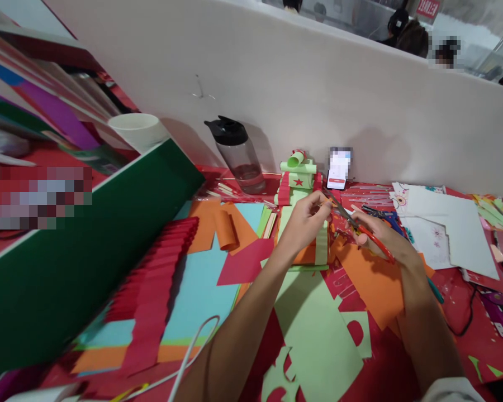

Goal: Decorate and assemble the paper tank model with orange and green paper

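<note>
My right hand point(388, 237) is closed round a pair of scissors point(376, 243) with red handles, the blades pointing up and left. Beside the blade tips, my left hand point(305, 222) pinches a small piece of orange paper point(328, 202), mostly hidden by the fingers. Just behind the left hand stands a light green paper model point(297, 181) with a red star and red pleated strips on its sides. Its lower part is partly covered by my left hand. Under my right hand lie sheets of orange paper point(371, 285).
Cut light green paper point(314, 318) lies in front of me. Blue sheets point(197, 285) and a red pleated strip point(151, 296) are at left, by a dark green board point(88, 257). Behind stand a bottle point(238, 159) and a phone point(338, 169); white paper point(465, 229) lies right.
</note>
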The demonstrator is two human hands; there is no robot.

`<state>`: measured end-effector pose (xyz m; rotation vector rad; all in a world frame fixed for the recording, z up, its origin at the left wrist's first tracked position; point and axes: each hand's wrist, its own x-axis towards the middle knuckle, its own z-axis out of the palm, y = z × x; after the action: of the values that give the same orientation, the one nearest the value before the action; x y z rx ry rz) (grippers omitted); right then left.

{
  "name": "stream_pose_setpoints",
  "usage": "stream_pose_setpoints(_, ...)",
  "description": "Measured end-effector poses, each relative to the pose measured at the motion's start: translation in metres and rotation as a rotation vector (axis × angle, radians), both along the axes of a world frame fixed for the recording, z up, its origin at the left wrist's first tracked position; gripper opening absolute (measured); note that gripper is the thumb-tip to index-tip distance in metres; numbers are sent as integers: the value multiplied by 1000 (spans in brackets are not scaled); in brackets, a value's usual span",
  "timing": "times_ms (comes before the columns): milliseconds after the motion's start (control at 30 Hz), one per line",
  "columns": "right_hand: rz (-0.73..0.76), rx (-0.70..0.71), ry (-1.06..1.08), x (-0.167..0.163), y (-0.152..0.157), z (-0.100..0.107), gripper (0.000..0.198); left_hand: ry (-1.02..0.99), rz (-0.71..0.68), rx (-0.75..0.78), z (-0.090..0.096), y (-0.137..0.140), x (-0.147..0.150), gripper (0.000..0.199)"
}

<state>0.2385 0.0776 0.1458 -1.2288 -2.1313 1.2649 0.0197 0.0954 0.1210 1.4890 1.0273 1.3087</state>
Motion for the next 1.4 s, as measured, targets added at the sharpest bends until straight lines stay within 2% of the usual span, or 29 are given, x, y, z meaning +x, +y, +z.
stream_pose_setpoints(300, -17, 23, -24, -1, -1, 1, 53, 2, 0, 9, -3, 2, 1, 25)
stream_pose_setpoints(567, -38, 57, -60, -5, -4, 9, 51, 7, -2, 6, -2, 1, 1, 24)
stream_pose_setpoints(833, -101, 9, -62, -8, -4, 9, 35, -17, -15, 4, -3, 2, 0, 24)
stream_pose_setpoints(1133, -104, -8, 7, -9, -1, 6, 34, -93, -3, -21, -2, 1, 0, 28)
stream_pose_setpoints(1300, -63, -46, 16, 10, 0, 9, 40, -140, 44, -73, -3, 2, -2, 26)
stream_pose_setpoints(1400, -45, -55, -95, 32, 0, 13, 38, -143, 65, -91, -3, 3, -5, 28)
